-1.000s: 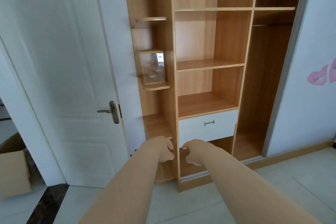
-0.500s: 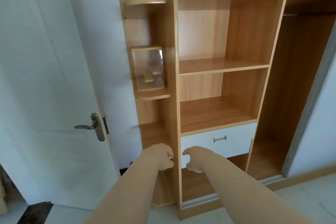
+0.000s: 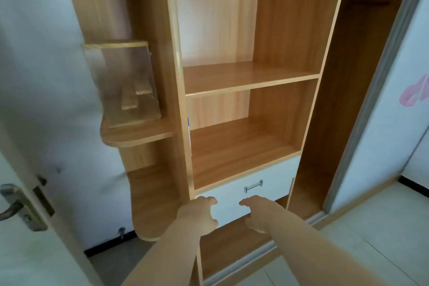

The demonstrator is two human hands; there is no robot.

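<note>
White drawer [image 3: 275,189] with metal bar handle [image 3: 253,186]: low in the wooden wardrobe [image 3: 290,30], under the open shelves. Left hand [image 3: 198,215] and right hand [image 3: 257,212]: side by side before the drawer front, fingers loosely curled, grasping nothing. Clear box [image 3: 125,81]: left side shelf.

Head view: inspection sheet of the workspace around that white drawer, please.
Surface: wardrobe shelves of light wood; pale tiled floor below.
Job's things: white drawer looks closed; its metal handle is untouched.
Clutter: clear box on the rounded side shelf.
Hands: left hand and right hand are before the drawer front, fingers loosely curled, holding nothing; contact with it cannot be told.
Cables: nothing seen.
Surroundings: white door with lever handle at left; pink sticker at right.
</note>
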